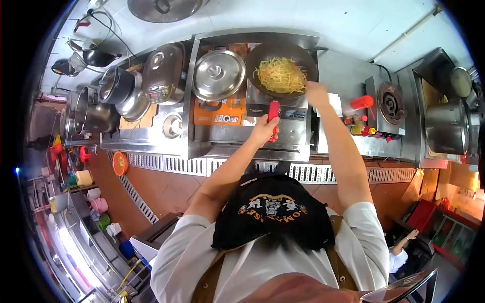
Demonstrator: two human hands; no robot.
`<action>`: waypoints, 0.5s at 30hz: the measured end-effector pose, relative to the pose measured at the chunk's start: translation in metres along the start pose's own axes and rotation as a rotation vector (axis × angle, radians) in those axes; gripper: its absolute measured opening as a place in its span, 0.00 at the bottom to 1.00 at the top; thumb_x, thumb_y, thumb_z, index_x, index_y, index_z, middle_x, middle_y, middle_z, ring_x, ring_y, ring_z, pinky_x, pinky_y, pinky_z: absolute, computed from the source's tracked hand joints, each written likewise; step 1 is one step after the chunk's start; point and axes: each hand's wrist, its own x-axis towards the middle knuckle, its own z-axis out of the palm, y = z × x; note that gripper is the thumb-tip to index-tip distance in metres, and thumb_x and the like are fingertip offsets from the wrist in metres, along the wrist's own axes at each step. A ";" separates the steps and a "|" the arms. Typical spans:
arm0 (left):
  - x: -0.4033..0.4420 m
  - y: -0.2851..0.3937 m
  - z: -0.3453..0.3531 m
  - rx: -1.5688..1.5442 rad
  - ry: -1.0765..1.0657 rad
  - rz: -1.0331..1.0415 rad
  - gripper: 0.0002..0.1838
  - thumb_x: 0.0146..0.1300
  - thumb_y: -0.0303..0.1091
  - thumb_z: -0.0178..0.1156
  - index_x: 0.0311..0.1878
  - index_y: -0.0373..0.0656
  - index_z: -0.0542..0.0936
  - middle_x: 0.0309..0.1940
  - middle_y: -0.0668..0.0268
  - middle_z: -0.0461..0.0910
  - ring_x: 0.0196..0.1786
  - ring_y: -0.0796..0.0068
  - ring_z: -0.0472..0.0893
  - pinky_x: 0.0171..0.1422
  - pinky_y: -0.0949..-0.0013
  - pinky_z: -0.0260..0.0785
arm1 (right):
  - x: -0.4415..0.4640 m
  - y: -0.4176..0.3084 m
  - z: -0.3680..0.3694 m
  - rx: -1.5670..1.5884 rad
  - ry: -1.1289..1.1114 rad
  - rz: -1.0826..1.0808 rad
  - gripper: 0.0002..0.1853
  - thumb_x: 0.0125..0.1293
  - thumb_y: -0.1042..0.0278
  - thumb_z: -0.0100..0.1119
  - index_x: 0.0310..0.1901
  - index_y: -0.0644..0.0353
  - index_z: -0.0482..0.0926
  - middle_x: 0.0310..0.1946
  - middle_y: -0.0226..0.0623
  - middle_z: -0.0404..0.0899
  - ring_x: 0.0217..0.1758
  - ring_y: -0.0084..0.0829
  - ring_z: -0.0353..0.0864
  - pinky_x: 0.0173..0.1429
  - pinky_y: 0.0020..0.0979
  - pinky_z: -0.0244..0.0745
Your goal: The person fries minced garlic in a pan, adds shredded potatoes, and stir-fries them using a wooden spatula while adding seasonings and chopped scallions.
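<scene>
A dark wok sits on a portable stove, holding pale yellow shredded food with some orange bits. My left hand is wrapped round the wok's red handle. At the wok's right rim is my right hand, its fingers turned away and small in view; whether it holds anything is not clear. Left of the wok lies a round steel lid.
A rice cooker and pots stand at the left. On the right are a red bottle, a yellow-labelled bottle, a gas burner and a large steel pot. Another person is at the lower right.
</scene>
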 end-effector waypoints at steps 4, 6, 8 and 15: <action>0.008 -0.006 -0.008 0.004 0.041 0.009 0.14 0.67 0.43 0.55 0.42 0.42 0.69 0.22 0.64 0.74 0.17 0.75 0.73 0.16 0.72 0.64 | -0.025 -0.082 -0.030 -0.060 -0.123 0.071 0.10 0.59 0.69 0.47 0.39 0.60 0.76 0.38 0.49 0.80 0.45 0.52 0.78 0.47 0.48 0.73; 0.013 -0.008 -0.013 0.004 0.050 0.012 0.16 0.67 0.44 0.56 0.42 0.40 0.69 0.23 0.64 0.74 0.18 0.75 0.74 0.17 0.72 0.64 | -0.039 -0.089 -0.040 -0.036 -0.195 -0.013 0.13 0.59 0.70 0.46 0.43 0.59 0.77 0.39 0.50 0.80 0.45 0.52 0.78 0.49 0.48 0.73; 0.009 -0.010 -0.011 -0.008 0.069 0.005 0.16 0.67 0.45 0.56 0.42 0.40 0.70 0.23 0.65 0.74 0.18 0.75 0.74 0.18 0.72 0.65 | -0.011 -0.031 -0.022 -0.103 -0.141 -0.050 0.14 0.60 0.70 0.45 0.46 0.57 0.77 0.40 0.50 0.80 0.46 0.52 0.78 0.49 0.47 0.73; 0.000 -0.006 -0.012 -0.128 0.055 -0.033 0.16 0.66 0.45 0.58 0.41 0.42 0.70 0.23 0.64 0.75 0.20 0.74 0.75 0.21 0.71 0.67 | 0.026 -0.019 0.007 -0.143 -0.036 0.000 0.15 0.63 0.70 0.42 0.48 0.57 0.76 0.41 0.49 0.79 0.45 0.52 0.78 0.50 0.46 0.73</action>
